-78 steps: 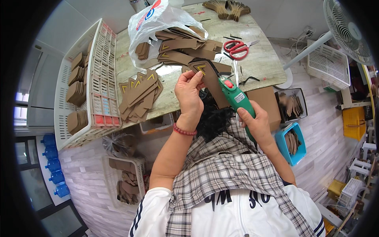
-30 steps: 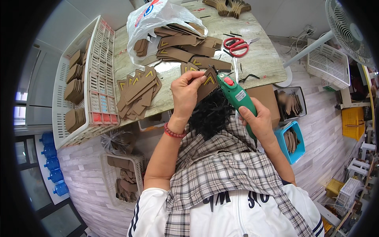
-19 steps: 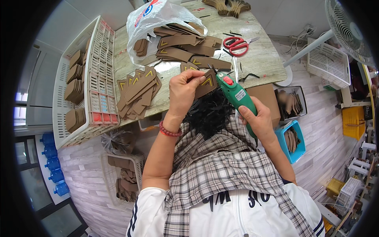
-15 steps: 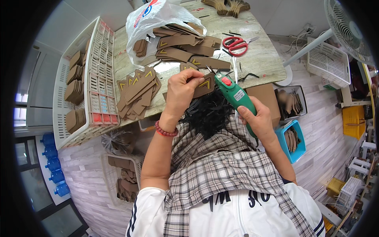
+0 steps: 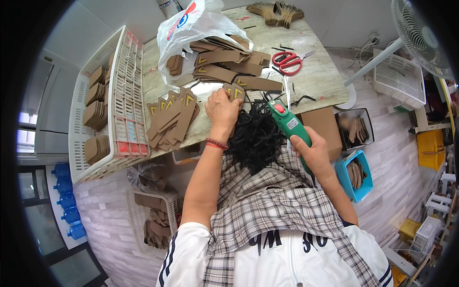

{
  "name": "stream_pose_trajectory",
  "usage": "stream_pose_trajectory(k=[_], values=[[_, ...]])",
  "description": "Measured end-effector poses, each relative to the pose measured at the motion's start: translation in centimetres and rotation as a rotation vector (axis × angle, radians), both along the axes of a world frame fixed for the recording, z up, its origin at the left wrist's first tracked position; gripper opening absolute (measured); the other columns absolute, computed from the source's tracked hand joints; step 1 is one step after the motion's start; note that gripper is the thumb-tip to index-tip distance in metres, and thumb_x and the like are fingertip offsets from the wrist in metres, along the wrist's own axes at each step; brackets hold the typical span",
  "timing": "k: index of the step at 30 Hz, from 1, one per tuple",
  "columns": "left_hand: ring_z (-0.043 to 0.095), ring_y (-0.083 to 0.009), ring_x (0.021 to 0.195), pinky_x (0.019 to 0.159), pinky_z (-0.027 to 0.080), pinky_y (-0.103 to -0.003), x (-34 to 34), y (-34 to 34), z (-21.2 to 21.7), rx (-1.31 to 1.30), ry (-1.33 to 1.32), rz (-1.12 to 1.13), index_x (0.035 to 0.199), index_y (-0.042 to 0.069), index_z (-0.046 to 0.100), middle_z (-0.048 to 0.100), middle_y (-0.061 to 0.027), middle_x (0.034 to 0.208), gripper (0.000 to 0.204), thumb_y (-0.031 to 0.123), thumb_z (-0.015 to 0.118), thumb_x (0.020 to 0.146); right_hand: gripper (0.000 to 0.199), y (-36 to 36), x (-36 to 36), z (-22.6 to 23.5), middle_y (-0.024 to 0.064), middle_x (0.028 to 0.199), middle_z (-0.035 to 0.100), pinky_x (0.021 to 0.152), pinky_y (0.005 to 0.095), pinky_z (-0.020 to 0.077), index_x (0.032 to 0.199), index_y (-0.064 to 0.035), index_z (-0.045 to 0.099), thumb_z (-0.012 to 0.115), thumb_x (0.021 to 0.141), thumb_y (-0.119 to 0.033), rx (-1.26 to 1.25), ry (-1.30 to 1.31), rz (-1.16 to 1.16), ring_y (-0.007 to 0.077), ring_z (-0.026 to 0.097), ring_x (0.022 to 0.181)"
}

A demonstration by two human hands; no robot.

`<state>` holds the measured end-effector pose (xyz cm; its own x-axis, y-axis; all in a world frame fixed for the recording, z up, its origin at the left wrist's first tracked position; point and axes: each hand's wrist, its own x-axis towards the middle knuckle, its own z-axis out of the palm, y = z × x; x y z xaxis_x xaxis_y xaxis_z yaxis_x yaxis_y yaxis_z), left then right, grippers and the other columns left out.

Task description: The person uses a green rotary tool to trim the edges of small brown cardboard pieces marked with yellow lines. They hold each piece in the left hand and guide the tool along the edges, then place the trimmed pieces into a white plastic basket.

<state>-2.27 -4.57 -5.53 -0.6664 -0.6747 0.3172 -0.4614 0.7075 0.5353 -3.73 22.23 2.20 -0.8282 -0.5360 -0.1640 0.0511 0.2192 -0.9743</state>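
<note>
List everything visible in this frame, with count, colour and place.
Table: one, pale wood-look, centre.
Brown card strips: many, with yellow chevrons, piled on table.
Plastic bag: one, white, table's far side.
Scissors: one, red-handled, table right.
Black cords: bundle, on lap.
White basket: one, left, holding brown stacks.
Blue bin: one, floor right.
Fan: one, white, upper right.
Left hand: pressing a brown piece.
Right hand: gripping green glue gun.

A single head-worn fisheye camera looks steeply down from above the person's chest, close to the left hand (image 5: 224, 106) and right hand (image 5: 311, 152). It faces forward over the table (image 5: 315, 81), whose edges bend toward the dark round rim. The floor shows on both sides.
</note>
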Motion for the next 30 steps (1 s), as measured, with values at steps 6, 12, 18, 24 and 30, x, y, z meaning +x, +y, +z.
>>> stream_pose_trajectory(k=[6, 12, 18, 24, 30], values=[[0.057, -0.0208, 0.082, 0.073, 0.044, -0.036, -0.2, -0.4, -0.7, 0.382, 0.210, -0.047, 0.088, 0.004, 0.060, 0.061, -0.0077, 0.087, 0.021, 0.014, 0.072, 0.075, 0.036, -0.2, 0.0, -0.2, -0.0015, 0.068, 0.056, 0.050, 0.0213, 0.0411, 0.106, 0.0002, 0.062, 0.070, 0.087, -0.029, -0.004, -0.014, 0.007, 0.0040, 0.049, 0.056], [0.057, -0.0080, 0.073, 0.067, 0.047, -0.023, 0.9, 1.8, 5.2, 1.217, 0.957, -0.172, 0.097, 0.001, 0.058, 0.062, -0.0007, 0.083, 0.008, 0.004, 0.061, 0.090, 0.035, -1.1, 0.1, -0.3, -0.0015, 0.067, 0.056, 0.051, 0.0225, 0.0399, 0.105, 0.0003, 0.063, 0.070, 0.086, -0.028, 0.002, 0.056, -0.001, 0.0044, 0.048, 0.056], [0.059, -0.0094, 0.076, 0.068, 0.049, -0.022, 0.9, 3.6, 5.7, 1.452, 1.054, -0.163, 0.095, 0.003, 0.058, 0.064, -0.0034, 0.090, 0.007, 0.005, 0.063, 0.090, 0.039, -1.3, 0.5, 0.3, -0.0014, 0.068, 0.056, 0.051, 0.0225, 0.0400, 0.106, 0.0014, 0.062, 0.071, 0.086, -0.030, -0.012, 0.047, -0.011, 0.0047, 0.048, 0.057], [0.060, -0.0099, 0.075, 0.067, 0.049, -0.022, 0.2, 5.6, 6.3, 1.486, 1.073, -0.094, 0.097, 0.004, 0.057, 0.065, -0.0037, 0.090, 0.011, 0.004, 0.064, 0.088, 0.040, -1.1, 0.5, 0.7, -0.0013, 0.068, 0.056, 0.051, 0.0220, 0.0401, 0.107, 0.0016, 0.062, 0.071, 0.086, -0.031, -0.034, 0.016, -0.023, 0.0045, 0.048, 0.056], [0.059, -0.0098, 0.073, 0.065, 0.048, -0.023, 0.0, 6.4, 5.2, 1.517, 1.046, -0.112, 0.096, 0.005, 0.056, 0.065, -0.0041, 0.088, 0.011, 0.004, 0.064, 0.089, 0.039, -0.9, 0.3, 0.5, -0.0008, 0.069, 0.057, 0.050, 0.0220, 0.0409, 0.106, 0.0016, 0.062, 0.070, 0.087, -0.031, -0.016, 0.037, -0.027, 0.0047, 0.049, 0.056]])
